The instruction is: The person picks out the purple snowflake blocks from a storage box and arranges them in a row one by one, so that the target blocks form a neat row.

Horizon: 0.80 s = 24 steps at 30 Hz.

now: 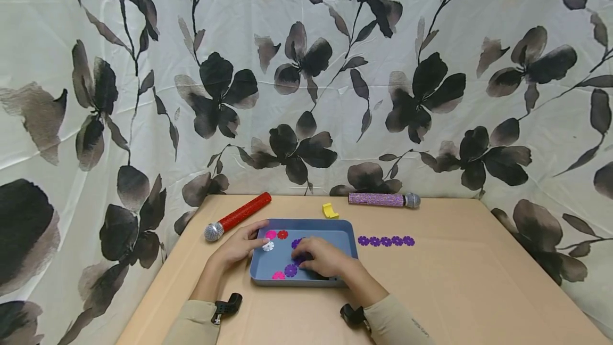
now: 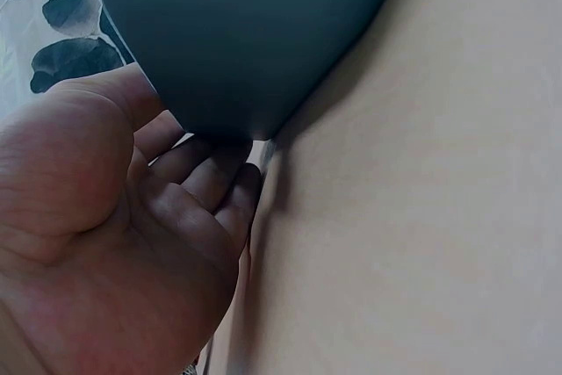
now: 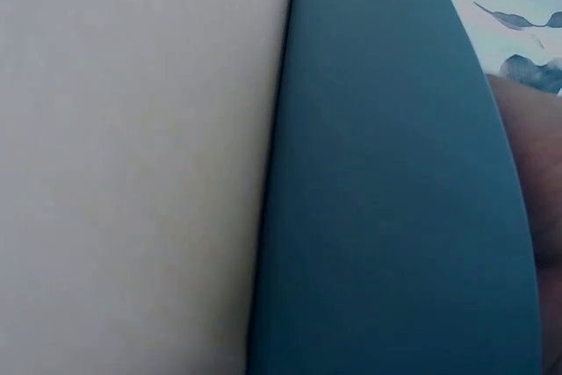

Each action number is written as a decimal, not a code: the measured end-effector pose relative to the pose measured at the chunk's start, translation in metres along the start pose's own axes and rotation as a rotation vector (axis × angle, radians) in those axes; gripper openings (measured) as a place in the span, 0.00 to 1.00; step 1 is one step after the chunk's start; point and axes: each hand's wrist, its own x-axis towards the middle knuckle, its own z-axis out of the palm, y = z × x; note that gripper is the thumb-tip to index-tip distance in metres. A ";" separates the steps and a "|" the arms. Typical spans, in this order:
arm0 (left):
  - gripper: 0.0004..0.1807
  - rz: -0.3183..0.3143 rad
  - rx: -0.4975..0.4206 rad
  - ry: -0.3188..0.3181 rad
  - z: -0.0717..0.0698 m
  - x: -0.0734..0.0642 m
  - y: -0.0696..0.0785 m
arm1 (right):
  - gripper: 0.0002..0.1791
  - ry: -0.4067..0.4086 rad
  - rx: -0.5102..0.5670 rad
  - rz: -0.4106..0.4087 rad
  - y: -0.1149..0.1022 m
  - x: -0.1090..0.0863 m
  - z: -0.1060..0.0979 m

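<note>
Left hand (image 1: 239, 247) flat against blue plastic tray (image 1: 330, 226) on tan table (image 1: 460, 281), fingers relaxed, steadying it. Right hand (image 1: 322, 257) inside tray, over purple flower-shaped discs (image 1: 290, 270); finger closure not determinable.

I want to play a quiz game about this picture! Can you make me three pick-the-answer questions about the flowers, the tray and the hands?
1. Where is the row of purple flowers?
A. on the table, right of the tray
B. inside the tray
C. on the red microphone

2. How many flowers are in that row?
A. two
B. five
C. nine

3. What is the left hand doing?
A. lifting the yellow piece
B. resting at the tray's left edge
C. gripping the purple microphone

Answers:
1 A, since the row lies on the bare table beside the blue tray.
2 B, five flowers touch in a line.
3 B, its fingers lie against the tray rim, while the right hand reaches among the flowers inside the tray.
</note>
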 end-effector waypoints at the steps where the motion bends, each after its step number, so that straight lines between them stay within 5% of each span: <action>1: 0.34 0.000 0.001 0.001 0.000 0.000 0.000 | 0.13 0.003 -0.009 0.002 0.000 0.000 0.000; 13: 0.35 -0.008 0.012 0.004 0.002 0.000 0.000 | 0.07 0.045 0.069 0.110 0.004 -0.006 -0.002; 24: 0.35 -0.003 0.025 0.005 0.002 -0.001 0.001 | 0.08 0.110 0.132 0.079 0.013 -0.012 -0.009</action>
